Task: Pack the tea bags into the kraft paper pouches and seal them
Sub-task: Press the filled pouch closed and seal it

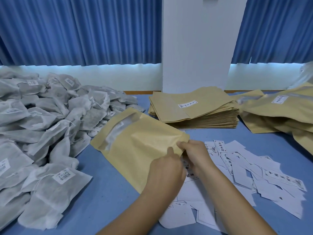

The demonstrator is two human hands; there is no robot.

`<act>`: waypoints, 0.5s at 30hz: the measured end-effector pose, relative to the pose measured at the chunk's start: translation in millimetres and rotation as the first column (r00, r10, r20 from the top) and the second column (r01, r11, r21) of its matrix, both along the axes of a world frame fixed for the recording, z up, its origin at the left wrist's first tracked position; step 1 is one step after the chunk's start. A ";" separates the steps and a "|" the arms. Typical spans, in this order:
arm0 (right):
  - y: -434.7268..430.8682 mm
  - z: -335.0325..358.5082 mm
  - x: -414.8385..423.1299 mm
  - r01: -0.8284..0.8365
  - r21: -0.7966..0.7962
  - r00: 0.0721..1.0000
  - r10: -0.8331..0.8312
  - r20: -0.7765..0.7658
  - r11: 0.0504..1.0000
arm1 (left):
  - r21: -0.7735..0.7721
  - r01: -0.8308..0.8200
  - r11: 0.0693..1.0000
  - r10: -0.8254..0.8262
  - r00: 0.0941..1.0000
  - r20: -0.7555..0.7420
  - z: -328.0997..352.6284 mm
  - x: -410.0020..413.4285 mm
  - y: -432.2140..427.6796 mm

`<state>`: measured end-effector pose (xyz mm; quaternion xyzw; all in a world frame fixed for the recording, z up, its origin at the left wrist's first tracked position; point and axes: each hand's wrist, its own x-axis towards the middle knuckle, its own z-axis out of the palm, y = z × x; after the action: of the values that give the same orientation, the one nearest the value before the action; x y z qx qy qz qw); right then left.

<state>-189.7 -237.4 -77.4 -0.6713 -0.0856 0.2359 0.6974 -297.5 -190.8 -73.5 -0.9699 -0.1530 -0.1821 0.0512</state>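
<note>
One pouch (135, 150), diagonal, window far-left; left hand (165, 170), right hand (196, 155) fingers pinching near-right edge.

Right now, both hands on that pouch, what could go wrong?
1. The left hand and right hand both pinch one corner of the pouch, where the paper is wrinkled. A hard pull may tear or crease it.
2. That corner sits over the loose labels, so one could slip inside or get swept aside.
3. The pouch's far end lies close to the tea bags, and shifting it may drag some along.
</note>
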 end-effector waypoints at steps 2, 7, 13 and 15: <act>-0.1 4.2 0.9 -0.019 0.008 0.993 0.018 0.116 1.000 | -0.432 0.153 0.889 -0.112 0.987 0.118 -11.1 0.3 -8.1; 2.8 12.0 -4.0 -0.093 0.251 0.976 0.038 0.217 0.964 | -0.924 0.215 -0.317 0.010 0.975 0.223 -4.7 11.2 -11.5; 1.4 18.1 -4.5 -0.044 0.598 0.996 -0.010 0.087 0.800 | -0.454 0.744 -0.491 0.587 0.667 0.458 0.5 22.8 13.2; -1.4 20.7 -1.5 -0.029 0.675 0.999 0.000 0.043 0.737 | -0.397 0.815 -0.421 0.668 0.575 0.472 1.5 22.3 29.5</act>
<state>-191.2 -238.9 -56.7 -0.3769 -0.1846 0.1805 0.8896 -275.2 -161.3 -72.1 -0.2740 -0.1029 -0.3650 -0.8838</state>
